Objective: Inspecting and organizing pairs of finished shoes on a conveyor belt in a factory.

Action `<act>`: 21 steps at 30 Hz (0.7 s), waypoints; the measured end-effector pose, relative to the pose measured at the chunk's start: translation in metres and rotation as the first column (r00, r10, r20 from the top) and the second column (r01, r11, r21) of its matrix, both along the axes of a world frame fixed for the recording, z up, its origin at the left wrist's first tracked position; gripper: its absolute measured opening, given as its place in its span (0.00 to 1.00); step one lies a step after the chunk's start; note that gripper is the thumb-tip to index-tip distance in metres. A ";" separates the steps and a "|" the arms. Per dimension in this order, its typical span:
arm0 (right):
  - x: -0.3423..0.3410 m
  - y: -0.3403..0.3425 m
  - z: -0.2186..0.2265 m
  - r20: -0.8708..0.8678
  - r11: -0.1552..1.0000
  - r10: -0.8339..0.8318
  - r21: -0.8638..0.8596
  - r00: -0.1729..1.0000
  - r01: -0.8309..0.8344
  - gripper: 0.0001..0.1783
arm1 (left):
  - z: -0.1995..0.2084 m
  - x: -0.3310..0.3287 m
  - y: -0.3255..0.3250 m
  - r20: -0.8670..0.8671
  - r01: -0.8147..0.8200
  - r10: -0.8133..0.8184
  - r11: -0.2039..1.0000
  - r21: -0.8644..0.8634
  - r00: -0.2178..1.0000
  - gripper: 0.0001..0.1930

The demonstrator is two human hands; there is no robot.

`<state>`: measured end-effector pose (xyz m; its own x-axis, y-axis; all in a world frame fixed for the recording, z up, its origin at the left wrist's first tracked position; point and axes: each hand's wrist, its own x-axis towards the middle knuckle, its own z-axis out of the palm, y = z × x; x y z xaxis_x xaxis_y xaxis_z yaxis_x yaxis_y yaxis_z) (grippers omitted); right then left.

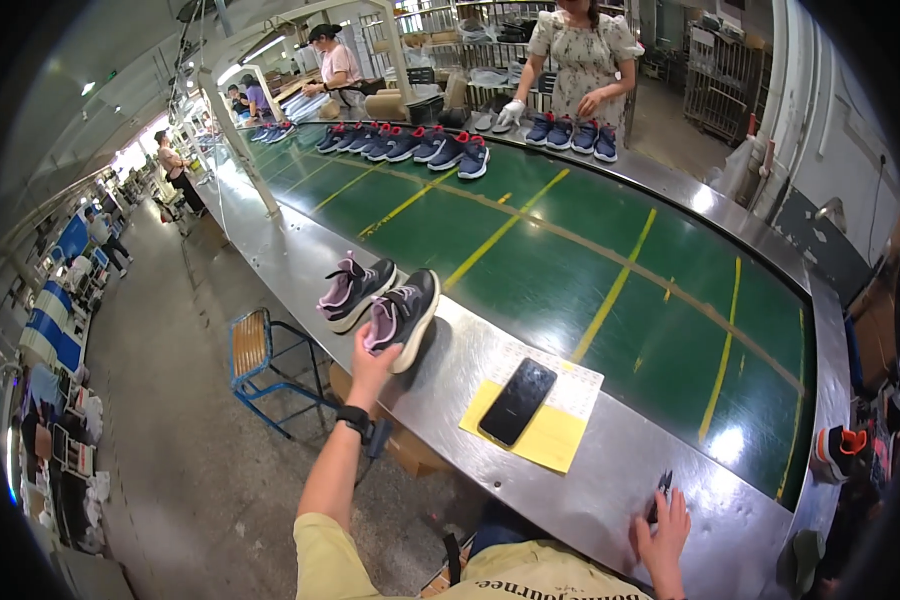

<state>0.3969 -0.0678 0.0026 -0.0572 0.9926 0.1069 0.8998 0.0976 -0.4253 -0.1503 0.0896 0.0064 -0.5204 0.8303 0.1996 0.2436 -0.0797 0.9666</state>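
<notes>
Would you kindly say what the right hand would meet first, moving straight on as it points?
Probably the small black item just beyond the right hand, though whether they already touch is unclear.

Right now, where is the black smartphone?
In the head view, right of and below centre, the black smartphone lies on the yellow paper on the metal ledge, between the pink-lined sneakers and the right hand.

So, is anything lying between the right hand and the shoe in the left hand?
Yes: on the metal ledge, between the right hand and that shoe, lie a phone and the yellow sheet and white sheet with it. Nothing visible separates the left hand from the shoe it holds.
</notes>
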 end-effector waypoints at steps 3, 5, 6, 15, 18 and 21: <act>0.004 -0.014 -0.023 0.154 0.998 0.034 -0.061 0.988 -0.024 0.31 | -0.001 -0.056 0.018 -0.295 -0.108 0.057 0.982 -0.158 0.954 0.37; 0.005 -0.011 -0.026 0.154 1.000 0.016 0.010 0.988 -0.018 0.32 | 0.001 -0.067 0.026 -0.503 -0.273 0.198 0.959 -0.080 0.841 0.37; 0.004 -0.008 -0.033 0.148 0.999 0.035 0.011 0.988 -0.037 0.32 | -0.001 -0.078 0.024 -0.676 -0.431 0.326 0.902 0.013 0.661 0.37; 0.014 -0.016 -0.014 0.333 0.992 0.081 -0.116 0.939 -0.045 0.32 | -0.017 0.121 -0.016 -0.740 0.228 -0.614 0.789 -0.570 0.273 0.37; 0.028 -0.022 -0.026 0.364 0.996 0.090 -0.009 0.927 -0.093 0.33 | -0.026 0.123 -0.030 -0.703 0.292 -0.683 0.726 -0.623 0.197 0.33; 0.026 -0.019 -0.013 0.430 0.975 0.072 -0.219 0.900 0.027 0.33 | -0.034 0.119 -0.035 -0.708 0.330 -0.650 0.756 -0.565 0.276 0.31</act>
<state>0.4227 -0.0867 -0.0108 -0.0716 0.9863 -0.1487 0.9974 0.0714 -0.0067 -0.0316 0.0545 -0.0274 0.3103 0.9505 -0.0163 0.9135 -0.2934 0.2819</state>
